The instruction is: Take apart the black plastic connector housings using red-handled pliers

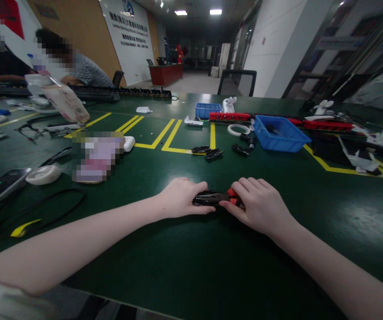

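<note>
Just above the green tabletop, my right hand (258, 202) is wrapped round the red handles of a pair of pliers (218, 198), whose dark jaws point left. My left hand (186, 198) is closed on a small black part (202, 198) at the jaws; its exact shape is largely covered by the fingers. The two hands almost meet at the tool. Beyond them lie more small black parts (214, 154), and another black piece (240, 150) sits to their right.
A blue bin (280, 138) stands at the right, near a white ring of tape or cable (238, 130) and red strips (229, 117). On the left are a phone (94, 160), a tilted bottle (65, 100), a white round object (43, 174) and black cable (61, 191). People sit across the table.
</note>
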The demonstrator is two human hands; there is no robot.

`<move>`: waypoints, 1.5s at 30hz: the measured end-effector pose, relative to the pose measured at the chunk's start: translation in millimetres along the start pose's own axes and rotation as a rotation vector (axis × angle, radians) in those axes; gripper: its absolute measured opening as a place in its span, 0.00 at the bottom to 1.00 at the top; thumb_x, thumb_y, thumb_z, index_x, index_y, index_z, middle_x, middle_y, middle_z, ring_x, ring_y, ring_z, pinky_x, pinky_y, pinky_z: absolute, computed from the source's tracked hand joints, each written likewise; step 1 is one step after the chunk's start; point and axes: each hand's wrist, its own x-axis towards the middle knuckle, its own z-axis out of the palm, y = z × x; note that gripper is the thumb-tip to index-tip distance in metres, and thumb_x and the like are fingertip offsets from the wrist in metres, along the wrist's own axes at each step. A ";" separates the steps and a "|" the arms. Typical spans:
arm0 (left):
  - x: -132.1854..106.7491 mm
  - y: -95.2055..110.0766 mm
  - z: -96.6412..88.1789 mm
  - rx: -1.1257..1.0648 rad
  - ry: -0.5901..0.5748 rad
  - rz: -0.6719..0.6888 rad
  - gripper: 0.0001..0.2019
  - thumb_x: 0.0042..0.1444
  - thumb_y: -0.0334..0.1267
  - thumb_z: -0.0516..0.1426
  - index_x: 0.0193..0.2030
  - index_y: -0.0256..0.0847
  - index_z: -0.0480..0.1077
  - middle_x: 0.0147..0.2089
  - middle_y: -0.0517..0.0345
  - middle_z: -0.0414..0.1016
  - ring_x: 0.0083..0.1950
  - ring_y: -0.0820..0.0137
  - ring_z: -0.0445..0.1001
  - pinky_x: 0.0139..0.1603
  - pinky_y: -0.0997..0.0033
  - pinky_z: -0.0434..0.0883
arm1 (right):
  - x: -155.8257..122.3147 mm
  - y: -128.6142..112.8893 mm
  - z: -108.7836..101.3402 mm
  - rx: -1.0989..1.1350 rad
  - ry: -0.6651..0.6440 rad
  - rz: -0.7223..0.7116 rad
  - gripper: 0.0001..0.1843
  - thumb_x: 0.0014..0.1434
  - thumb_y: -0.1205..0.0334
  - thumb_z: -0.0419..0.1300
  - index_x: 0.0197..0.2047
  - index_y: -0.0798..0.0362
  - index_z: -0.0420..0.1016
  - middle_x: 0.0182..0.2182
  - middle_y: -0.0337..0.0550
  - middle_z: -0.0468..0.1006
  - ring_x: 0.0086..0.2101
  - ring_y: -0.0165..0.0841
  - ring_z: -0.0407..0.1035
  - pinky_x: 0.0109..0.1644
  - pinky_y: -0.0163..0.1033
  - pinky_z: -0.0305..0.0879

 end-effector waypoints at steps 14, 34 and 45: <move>0.0 -1.5 -2.8 -0.038 -0.018 0.013 0.24 0.58 0.62 0.49 0.34 0.40 0.64 0.25 0.61 0.69 0.24 0.69 0.66 0.25 0.73 0.55 | -0.9 -4.3 -1.4 0.136 -0.102 0.124 0.24 0.63 0.44 0.46 0.32 0.55 0.70 0.28 0.45 0.73 0.29 0.35 0.64 0.34 0.39 0.56; 1.4 -4.1 -3.9 -0.026 -0.061 0.105 0.23 0.58 0.61 0.50 0.36 0.40 0.64 0.28 0.60 0.70 0.27 0.68 0.67 0.28 0.73 0.56 | -1.5 -8.4 -9.6 0.070 -0.071 0.059 0.25 0.64 0.44 0.45 0.31 0.55 0.71 0.27 0.46 0.73 0.27 0.34 0.65 0.32 0.39 0.56; 1.2 -2.3 -2.2 0.020 -0.024 0.136 0.22 0.57 0.60 0.53 0.36 0.39 0.66 0.25 0.61 0.70 0.25 0.69 0.66 0.28 0.72 0.57 | -0.9 -8.1 -7.3 0.223 -0.213 0.143 0.22 0.64 0.45 0.46 0.30 0.53 0.68 0.27 0.43 0.73 0.28 0.34 0.65 0.30 0.38 0.56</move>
